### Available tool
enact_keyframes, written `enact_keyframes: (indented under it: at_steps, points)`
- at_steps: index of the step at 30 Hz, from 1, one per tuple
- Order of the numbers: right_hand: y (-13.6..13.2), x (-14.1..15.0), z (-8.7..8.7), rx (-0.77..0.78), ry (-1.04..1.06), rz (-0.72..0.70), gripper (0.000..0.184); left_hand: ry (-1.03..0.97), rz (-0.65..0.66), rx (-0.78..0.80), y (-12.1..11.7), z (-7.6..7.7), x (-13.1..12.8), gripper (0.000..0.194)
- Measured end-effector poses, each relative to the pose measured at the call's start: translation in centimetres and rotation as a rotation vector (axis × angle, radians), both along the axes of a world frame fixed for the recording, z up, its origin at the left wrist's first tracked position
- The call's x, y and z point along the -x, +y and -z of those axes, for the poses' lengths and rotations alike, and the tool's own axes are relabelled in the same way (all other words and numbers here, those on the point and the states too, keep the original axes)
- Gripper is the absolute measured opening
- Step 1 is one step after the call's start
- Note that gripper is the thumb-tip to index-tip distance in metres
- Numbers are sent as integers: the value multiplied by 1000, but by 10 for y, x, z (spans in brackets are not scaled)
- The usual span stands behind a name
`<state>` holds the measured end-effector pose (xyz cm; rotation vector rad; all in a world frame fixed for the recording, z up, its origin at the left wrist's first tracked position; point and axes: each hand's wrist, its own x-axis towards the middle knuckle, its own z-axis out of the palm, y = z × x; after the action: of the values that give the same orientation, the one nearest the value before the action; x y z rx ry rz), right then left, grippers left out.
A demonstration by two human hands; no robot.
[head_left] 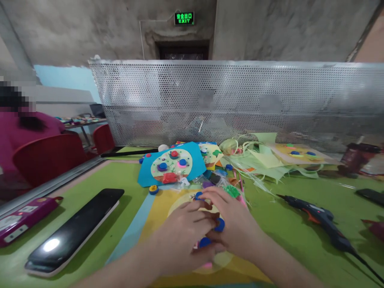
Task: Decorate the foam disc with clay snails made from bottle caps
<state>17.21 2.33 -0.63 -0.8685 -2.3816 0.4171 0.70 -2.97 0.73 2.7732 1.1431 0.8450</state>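
My left hand [183,226] and my right hand [240,220] meet low over a yellow sheet of card [160,216] with a pale round piece [177,204] on it. The fingers of both hands are bent inward and overlap. What they pinch, if anything, is hidden between them. A blue bottle cap [220,225] shows beside my right fingers, and another blue cap [205,242] lies just above my left thumb. By my right fingertips is a third blue cap [198,195]. Below the hands a bit of pink [207,265] shows on the round piece.
A blue craft card [198,158] with caps lies behind. Paper scraps [267,170] pile at back right. A glue gun [318,214] with its cord lies right; a black phone-like device [78,228] and purple box [28,218] lie left. A perforated metal screen [240,100] borders the table.
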Motion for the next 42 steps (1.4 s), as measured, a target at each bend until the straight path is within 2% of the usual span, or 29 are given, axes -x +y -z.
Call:
enact_keyframes:
  at_steps: [8, 13, 21, 26, 28, 32, 38, 42]
  points:
    - [3, -5, -1, -4, 70, 36, 42, -71, -5, 40, 0, -5, 3, 19]
    - [3, -4, -1, 34, 41, 31, 45, -62, -11, 20, -3, -4, 2, 19]
    - [2, -3, 0, 48, 15, 15, 47, 6, -36, 122, -4, 2, -1, 23]
    - [4, -6, 0, 22, 6, 38, 47, -25, -84, 100, -3, 2, -2, 19]
    - [3, -4, 3, 10, 5, 20, 43, 12, -83, 126, -3, 5, -5, 24]
    - [1, -1, 5, -14, -18, -60, 48, 110, -88, 149, -4, 14, -10, 35]
    - [7, -5, 0, 5, -11, 50, 46, 36, -109, 112, -1, 9, -3, 21]
    - [5, -2, 0, -10, -48, -27, 48, 122, -95, 147, -3, 9, -7, 35]
